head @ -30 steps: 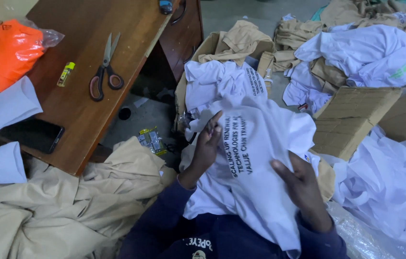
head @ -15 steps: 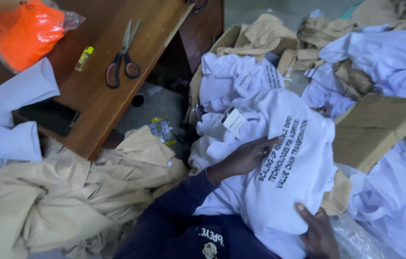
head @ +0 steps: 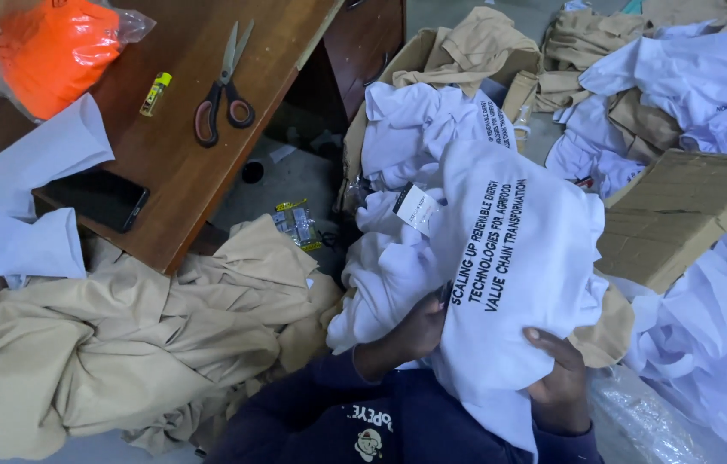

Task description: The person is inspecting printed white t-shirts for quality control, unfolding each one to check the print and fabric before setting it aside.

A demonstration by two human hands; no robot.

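two hands clamped on white cotton printed shirt (head: 518,258): left hand (head: 415,331) under the edge, right hand (head: 557,387) pinching the hem. better kept taut, print side up, away from beige cloth pile (head: 123,344).

Scissors (head: 223,89), phone (head: 99,198), orange bag (head: 52,50) on wooden desk (head: 183,163); cardboard (head: 681,215) nr.

Left hand (head: 415,331) fingers tucked under white printed shirt (head: 518,258), grip not visible, right hand (head: 559,385) palm side hidden behind shirt hem, orange bag (head: 50,47) cut off at top edge, beige fabric heap (head: 106,344) cut off at left and btm edges, small yellow item (head: 155,93) on desk too small to ID.
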